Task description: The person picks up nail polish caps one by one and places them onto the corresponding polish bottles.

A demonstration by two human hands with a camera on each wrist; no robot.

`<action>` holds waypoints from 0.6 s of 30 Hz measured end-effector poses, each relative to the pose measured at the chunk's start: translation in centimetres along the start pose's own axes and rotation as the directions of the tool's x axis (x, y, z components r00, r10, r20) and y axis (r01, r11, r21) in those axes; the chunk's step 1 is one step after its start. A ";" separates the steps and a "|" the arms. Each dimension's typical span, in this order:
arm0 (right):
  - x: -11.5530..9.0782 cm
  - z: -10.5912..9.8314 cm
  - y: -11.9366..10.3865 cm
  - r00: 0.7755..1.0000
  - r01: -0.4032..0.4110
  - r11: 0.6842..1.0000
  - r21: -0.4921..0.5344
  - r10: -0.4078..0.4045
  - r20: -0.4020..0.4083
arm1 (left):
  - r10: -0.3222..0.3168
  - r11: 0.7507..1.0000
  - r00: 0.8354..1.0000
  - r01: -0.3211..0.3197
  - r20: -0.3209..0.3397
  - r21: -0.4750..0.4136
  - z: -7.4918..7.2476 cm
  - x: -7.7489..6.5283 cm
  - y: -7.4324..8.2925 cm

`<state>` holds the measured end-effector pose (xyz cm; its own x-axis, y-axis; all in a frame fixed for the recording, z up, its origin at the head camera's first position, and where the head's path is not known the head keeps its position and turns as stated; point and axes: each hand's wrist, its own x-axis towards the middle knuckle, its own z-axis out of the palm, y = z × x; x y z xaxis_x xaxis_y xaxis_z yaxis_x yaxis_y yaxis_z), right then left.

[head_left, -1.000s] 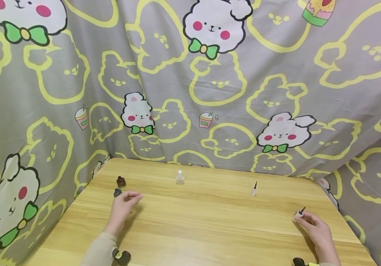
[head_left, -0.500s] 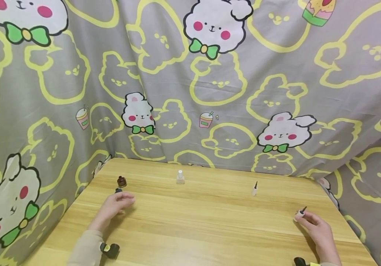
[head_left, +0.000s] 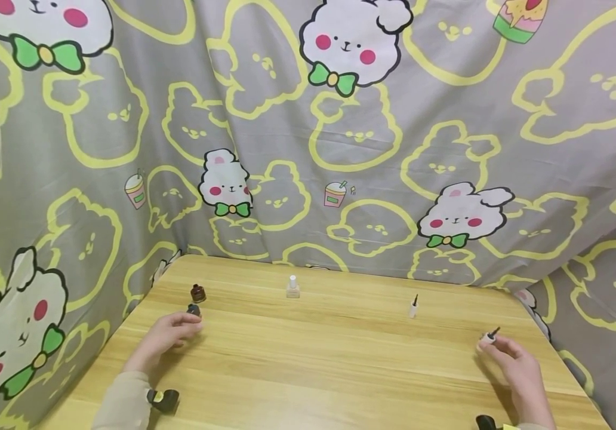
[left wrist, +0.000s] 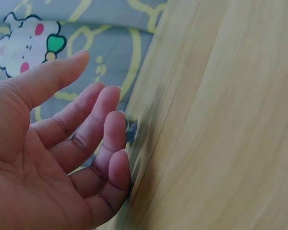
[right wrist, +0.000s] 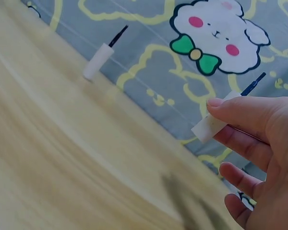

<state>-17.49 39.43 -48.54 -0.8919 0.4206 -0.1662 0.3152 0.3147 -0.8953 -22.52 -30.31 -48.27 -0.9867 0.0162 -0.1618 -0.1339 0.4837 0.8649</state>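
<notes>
My right hand [head_left: 517, 364] pinches a white nail polish cap [right wrist: 212, 128] between thumb and fingers. Its dark brush [right wrist: 253, 85] points up, and the cap is tilted above the table. In the head view my left hand [head_left: 165, 339] is at the table's left, fingers loosely bent and holding nothing. Just beyond its fingertips stands a dark blue nail polish bottle [head_left: 194, 310]; the left wrist view shows only a bit of that bottle [left wrist: 131, 131] behind the fingers. A second white cap [head_left: 412, 309] stands on the table, brush [right wrist: 119, 36] upward.
Behind the blue bottle sits an uncapped dark brown nail polish bottle [head_left: 197, 293]. A clear bottle with a white cap [head_left: 293, 287] stands at the back middle. The wooden table [head_left: 308, 370] meets a patterned grey curtain [head_left: 286, 131] at the back and sides.
My left hand has drawn back toward the lower left, leaving the blue bottle more in sight. The right hand has raised its cap slightly and tilted it more.
</notes>
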 end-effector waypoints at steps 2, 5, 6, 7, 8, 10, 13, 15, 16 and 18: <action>-0.2 0.1 -0.4 1.000 0.016 1.000 -0.016 -0.016 -0.016 | -0.003 1.000 1.000 0.003 0.003 0.007 -0.2 0.1 -0.2; -0.4 0.0 -0.9 0.999 0.032 0.999 -0.012 -0.032 -0.018 | -0.020 1.000 1.000 0.020 -0.009 0.002 -0.5 0.2 -0.5; -0.4 0.0 -1.0 0.999 0.038 0.999 -0.018 -0.038 -0.014 | -0.016 1.000 1.000 0.016 -0.009 0.007 -0.6 0.2 -0.6; -0.5 0.0 -1.2 0.999 0.046 0.998 -0.032 -0.046 -0.012 | -0.013 1.000 1.000 0.014 -0.009 0.008 -0.8 0.2 -0.7; -0.5 -0.1 -1.4 0.998 0.055 0.998 -0.039 -0.056 -0.009 | -0.013 1.000 1.000 0.014 -0.012 0.008 -0.9 0.1 -0.8; -0.7 -0.1 -1.7 0.997 0.078 0.995 -0.069 -0.078 -0.008 | -0.021 1.000 0.999 0.021 -0.029 0.005 -1.1 0.1 -0.8; -1.0 -0.2 -2.2 0.994 0.111 0.990 -0.084 -0.111 0.001 | -0.032 0.999 0.998 0.033 -0.054 0.012 -1.5 -0.1 -0.8; -1.3 -0.1 -2.6 0.991 0.132 0.988 -0.081 -0.132 0.008 | -0.049 0.999 0.995 0.050 -0.085 0.012 -1.6 -0.2 -0.7; -1.5 0.0 -2.7 0.990 0.141 0.987 -0.072 -0.140 0.014 | -0.054 0.998 0.994 0.056 -0.099 0.012 -1.7 -0.3 -0.7; -1.8 0.1 -3.0 0.988 0.155 0.986 -0.059 -0.154 0.019 | -0.064 0.998 0.989 0.065 -0.133 0.000 -1.6 -0.3 -0.7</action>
<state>-16.88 37.62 -45.60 -0.9359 0.3506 -0.0341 0.1917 0.4257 -0.8844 -22.30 -32.07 -48.02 -0.9795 -0.1314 -0.1525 -0.1976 0.4840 0.8525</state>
